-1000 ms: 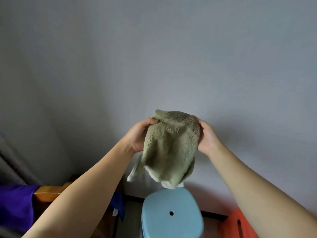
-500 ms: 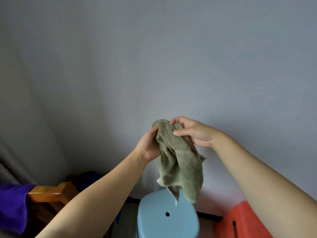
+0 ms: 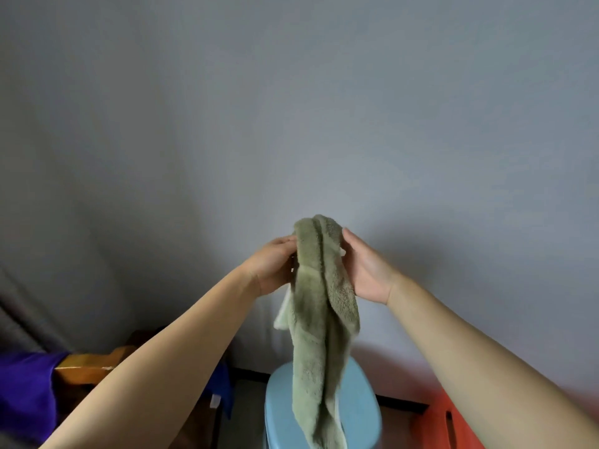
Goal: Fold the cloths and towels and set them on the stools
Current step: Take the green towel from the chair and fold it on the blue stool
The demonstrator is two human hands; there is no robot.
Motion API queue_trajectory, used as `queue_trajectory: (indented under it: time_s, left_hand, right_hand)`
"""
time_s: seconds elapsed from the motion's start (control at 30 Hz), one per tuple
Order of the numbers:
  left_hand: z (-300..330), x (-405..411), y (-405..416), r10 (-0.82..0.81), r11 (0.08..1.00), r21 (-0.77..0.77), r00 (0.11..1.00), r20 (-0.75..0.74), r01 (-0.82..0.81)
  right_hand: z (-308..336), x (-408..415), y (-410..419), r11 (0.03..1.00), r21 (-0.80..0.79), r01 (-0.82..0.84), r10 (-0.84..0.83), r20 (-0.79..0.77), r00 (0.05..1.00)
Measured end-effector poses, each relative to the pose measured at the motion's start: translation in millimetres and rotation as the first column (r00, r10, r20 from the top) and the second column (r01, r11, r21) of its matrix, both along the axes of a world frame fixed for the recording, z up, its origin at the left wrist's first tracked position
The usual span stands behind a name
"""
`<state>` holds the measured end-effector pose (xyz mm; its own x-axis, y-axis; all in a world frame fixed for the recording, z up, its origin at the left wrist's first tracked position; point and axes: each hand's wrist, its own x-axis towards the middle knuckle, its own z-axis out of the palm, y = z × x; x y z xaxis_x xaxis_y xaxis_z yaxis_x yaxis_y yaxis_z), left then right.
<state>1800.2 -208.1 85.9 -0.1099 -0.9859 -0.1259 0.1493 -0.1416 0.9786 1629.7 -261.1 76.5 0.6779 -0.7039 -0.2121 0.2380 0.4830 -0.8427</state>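
At six o'clock in the head view, nearest the camera, the blue stool (image 3: pixel 356 413) stands under the hanging end of the green towel (image 3: pixel 319 319), with the red stool (image 3: pixel 444 422) at about five o'clock and a wooden frame (image 3: pixel 87 367) draped with purple cloth (image 3: pixel 26 390) at eight o'clock. Whether the towel's tail touches the blue seat cannot be told; it overlaps it in the picture.

Higher and farther out, near the centre, both hands hold the towel's bunched top in the air before the grey wall (image 3: pixel 291 108). The left hand (image 3: pixel 272 267) grips it from nine o'clock, fingers curled behind the fabric. The right hand (image 3: pixel 366 270) lies against it from three o'clock, palm facing in; its fingers go behind the cloth, so I cannot tell whether they pinch it or merely press.

The towel's long axis runs almost straight from twelve to six, the gathered end up and the loose end down, twisted into a rope with a pale edge showing at its left side.

To do this step well, I would judge the twist must come out first: find two adjacent corners along the top edge, draw the hands apart toward nine and three so the cloth hangs flat, then fold edge to edge. Folding it roped would likely leave a lumpy bundle that sits badly on a stool.
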Motion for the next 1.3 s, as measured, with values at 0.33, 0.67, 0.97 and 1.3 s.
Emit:
queue_trajectory:
  time_s: [0.33,0.67,0.97,1.3]
  left_hand:
    - [0,39,-6,0.622,0.776,0.092,0.781,0.054,-0.624]
    - [-11,101,-2,0.524,0.848,0.289,0.628,-0.575,-0.443]
    - [-50,45,11,0.168,0.786,0.612,0.984,-0.067,-0.092]
    - [-32,71,-5,0.551,0.828,0.322,0.775,-0.310,-0.460]
  right_hand:
    - [8,-9,-27,0.956,0.052,0.290,-0.291,0.027,0.956]
    - [26,-53,-49,0.957,-0.040,0.287,-0.289,-0.224,0.931]
    - [55,-54,-67,0.974,-0.139,0.180,-0.211,-0.260,0.942]
    - [65,-81,-75,0.957,-0.290,0.016,-0.217,-0.677,0.703]
